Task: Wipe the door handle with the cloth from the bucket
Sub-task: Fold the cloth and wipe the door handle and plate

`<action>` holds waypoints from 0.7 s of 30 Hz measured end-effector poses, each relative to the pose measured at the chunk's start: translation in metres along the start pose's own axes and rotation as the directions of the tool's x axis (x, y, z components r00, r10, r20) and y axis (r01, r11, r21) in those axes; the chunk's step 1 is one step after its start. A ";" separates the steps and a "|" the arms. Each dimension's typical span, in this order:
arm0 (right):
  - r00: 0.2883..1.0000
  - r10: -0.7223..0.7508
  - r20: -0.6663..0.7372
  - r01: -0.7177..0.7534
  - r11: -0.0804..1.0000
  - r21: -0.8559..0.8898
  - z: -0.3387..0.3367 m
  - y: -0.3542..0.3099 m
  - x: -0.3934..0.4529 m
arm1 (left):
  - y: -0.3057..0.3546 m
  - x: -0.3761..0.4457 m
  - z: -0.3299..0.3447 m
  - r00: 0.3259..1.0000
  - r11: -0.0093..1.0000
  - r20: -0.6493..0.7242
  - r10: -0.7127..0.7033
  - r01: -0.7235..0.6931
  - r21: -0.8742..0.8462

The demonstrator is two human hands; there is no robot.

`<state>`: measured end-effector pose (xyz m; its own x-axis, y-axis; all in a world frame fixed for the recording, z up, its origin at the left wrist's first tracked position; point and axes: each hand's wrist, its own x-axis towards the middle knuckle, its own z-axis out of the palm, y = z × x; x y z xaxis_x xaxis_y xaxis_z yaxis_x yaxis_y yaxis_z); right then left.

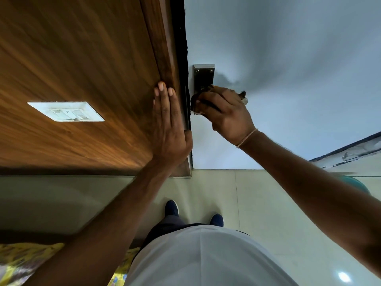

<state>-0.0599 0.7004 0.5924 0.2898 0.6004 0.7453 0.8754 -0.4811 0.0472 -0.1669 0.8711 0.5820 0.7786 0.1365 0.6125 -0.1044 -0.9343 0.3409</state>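
Two hands: we see both of them up at the door, one on each side of its edge.
Left hand [168, 122]: it lies flat with the fingers straight and close together, pressed on the brown wooden panel [82, 65] just beside the door edge. It holds nothing.
Right hand [225, 112]: its fingers are curled tight around the dark crumpled cloth [195, 100], and it pushes the cloth onto the door handle.
Door handle: we see its shiny silver metal plate [203, 76] on the pale grey-blue door [288, 58]. The plate is long and thin, and its long side runs up and down, next to the door edge. The lever is almost all hidden under the hand and cloth. A small shiny bit pokes out at the right of the hand, so it seems to point away from the door edge, but we cannot tell for sure.
Cloth: a small dark bit sticks out past the knuckles on the right.
Wrist: a thin pale string [247, 138] goes around the right wrist.
Wall switch: a white square switch plate [66, 111] sits on the wooden panel, well apart from the left hand.
Floor: pale tiles [257, 203], with two dark blue shoes [171, 208] on them.
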 end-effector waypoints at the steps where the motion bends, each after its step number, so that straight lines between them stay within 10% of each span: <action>1: 1.000 -0.014 -0.017 0.013 0.999 -0.049 -0.002 0.001 -0.003 | 0.001 0.000 0.000 1.000 1.000 0.003 -0.004 0.004 0.004; 21: 0.983 -0.050 0.177 0.070 0.992 -0.107 0.003 0.021 0.001 | 0.003 0.000 0.002 0.999 1.000 -0.041 -0.017 0.018 0.018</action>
<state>-0.0399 0.6923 0.5924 0.3099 0.7273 0.6123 0.8470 -0.5038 0.1698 -0.1659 0.8678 0.5812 0.7543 0.1659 0.6352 -0.0795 -0.9374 0.3391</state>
